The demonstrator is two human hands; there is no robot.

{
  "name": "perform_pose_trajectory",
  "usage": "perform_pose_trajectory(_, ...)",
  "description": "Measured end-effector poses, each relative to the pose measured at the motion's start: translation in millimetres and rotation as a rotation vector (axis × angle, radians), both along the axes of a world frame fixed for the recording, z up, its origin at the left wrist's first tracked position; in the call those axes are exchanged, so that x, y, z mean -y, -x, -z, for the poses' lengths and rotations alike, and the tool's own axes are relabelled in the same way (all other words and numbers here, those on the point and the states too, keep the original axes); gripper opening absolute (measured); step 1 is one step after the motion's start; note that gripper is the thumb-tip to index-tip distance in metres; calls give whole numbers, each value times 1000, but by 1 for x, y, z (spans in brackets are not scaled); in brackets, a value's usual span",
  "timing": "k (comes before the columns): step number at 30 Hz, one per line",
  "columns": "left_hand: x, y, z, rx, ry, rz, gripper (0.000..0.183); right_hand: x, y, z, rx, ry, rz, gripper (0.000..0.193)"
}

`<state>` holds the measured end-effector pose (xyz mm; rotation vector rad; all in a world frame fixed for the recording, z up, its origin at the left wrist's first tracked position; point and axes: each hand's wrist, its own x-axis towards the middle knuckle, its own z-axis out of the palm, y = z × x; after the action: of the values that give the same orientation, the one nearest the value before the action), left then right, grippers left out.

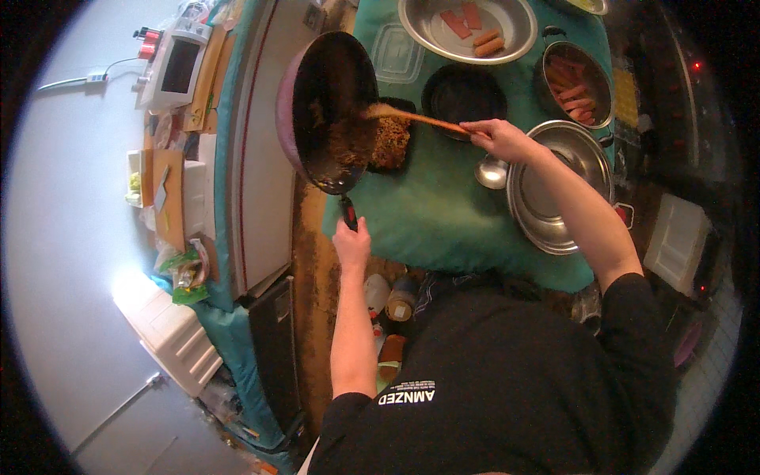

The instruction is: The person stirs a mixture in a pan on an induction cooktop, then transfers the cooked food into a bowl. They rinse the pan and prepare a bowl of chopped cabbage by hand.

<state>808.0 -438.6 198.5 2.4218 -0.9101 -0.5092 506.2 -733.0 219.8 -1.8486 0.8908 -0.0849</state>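
My left hand [353,239] grips the handle of a dark wok [336,79] with a purplish outside. The wok is tilted steeply on its side over the left edge of the green-covered table [443,210]. Brown minced food clings to its lower inner wall. In my right hand [500,139] is the handle of a wooden spatula [431,121], its blade at the wok's right rim. Just below the blade, a black rectangular container [408,106] holds a heap of crumbly brown food [391,144]. Part of the container is hidden by the wok.
Behind stands a steel basin [526,49] with sausages and pink meat slices. A clear plastic lid [398,54], a round black pan [465,91], a ladle [491,172], a wide steel bowl [546,237] and a pot of meat strips [574,83] share the table. A white cabinet [265,158] stands left.
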Motion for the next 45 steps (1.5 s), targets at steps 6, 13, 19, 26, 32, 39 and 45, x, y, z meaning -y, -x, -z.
perform_pose_trajectory(6,9,10,5,12,90,40,23,-15,17,-10,-221,342,-19,38)
perform_pose_trajectory(13,15,11,6,51,65,58,23,-32,8,-18,-230,520,-122,39)
perform_pose_trajectory(19,4,4,2,44,65,9,27,-12,14,-23,-206,533,-92,36)
perform_pose_trajectory(26,1,7,-3,100,48,46,26,-7,-11,-11,-107,414,-18,39)
perform_pose_trajectory(32,6,15,-4,81,78,23,25,-14,2,-9,-256,457,-75,39)
perform_pose_trajectory(39,8,15,-6,47,-6,38,26,-26,1,-25,-196,482,-151,38)
perform_pose_trajectory(45,6,10,-9,79,-5,5,27,-18,-11,-24,-223,580,-67,35)
